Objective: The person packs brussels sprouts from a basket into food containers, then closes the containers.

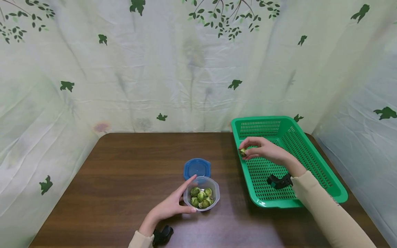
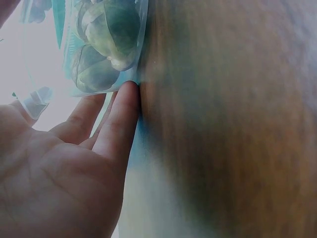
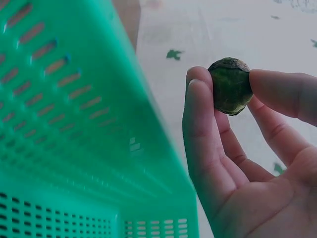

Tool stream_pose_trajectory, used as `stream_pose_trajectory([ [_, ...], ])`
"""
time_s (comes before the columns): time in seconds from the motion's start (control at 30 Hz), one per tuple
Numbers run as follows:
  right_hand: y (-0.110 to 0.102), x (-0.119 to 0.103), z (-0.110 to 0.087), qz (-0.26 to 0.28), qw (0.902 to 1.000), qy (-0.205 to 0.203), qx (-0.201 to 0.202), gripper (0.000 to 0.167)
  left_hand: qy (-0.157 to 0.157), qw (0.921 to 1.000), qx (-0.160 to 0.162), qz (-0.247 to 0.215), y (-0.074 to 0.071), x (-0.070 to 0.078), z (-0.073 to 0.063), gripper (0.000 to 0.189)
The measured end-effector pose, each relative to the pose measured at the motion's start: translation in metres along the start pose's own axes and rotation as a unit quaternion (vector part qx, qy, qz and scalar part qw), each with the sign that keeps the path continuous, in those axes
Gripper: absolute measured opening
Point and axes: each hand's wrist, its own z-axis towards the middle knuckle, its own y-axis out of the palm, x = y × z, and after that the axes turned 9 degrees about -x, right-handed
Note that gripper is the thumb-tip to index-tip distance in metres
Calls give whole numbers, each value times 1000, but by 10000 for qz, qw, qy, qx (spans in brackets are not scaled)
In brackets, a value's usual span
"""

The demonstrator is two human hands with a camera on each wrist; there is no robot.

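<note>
A small clear plastic container (image 1: 217, 198) stands on the table with several Brussels sprouts (image 1: 201, 196) inside. My left hand (image 1: 170, 206) holds it from its left side, the thumb at the near side and the fingers along the far side. In the left wrist view, fingertips touch the container's wall low down, close to the sprouts (image 2: 111, 29). Over the left rim of a green basket (image 1: 252, 186), my right hand (image 1: 268, 150) pinches one Brussels sprout (image 3: 231, 87) between thumb and fingers. The basket floor that shows holds no sprouts; the forearm hides part of it.
A blue lid (image 1: 197, 168) lies on the brown wooden table (image 1: 139, 165) just behind the container. A pale curtain (image 1: 173, 69) with printed leaves hangs behind the table and along both sides. Black straps with devices (image 1: 279, 181) sit at the wrists.
</note>
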Motion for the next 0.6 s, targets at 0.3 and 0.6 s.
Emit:
stream_pose_trajectory([
  [0.3, 22, -10, 7, -152, 9995, 28, -271, 20, -32, 10000, 4, -52, -1, 1, 0, 99],
  [0.6, 43, -11, 18, -167, 9984, -39, -546, 17, 44, 10000, 7, -43, -1, -1, 1, 98],
])
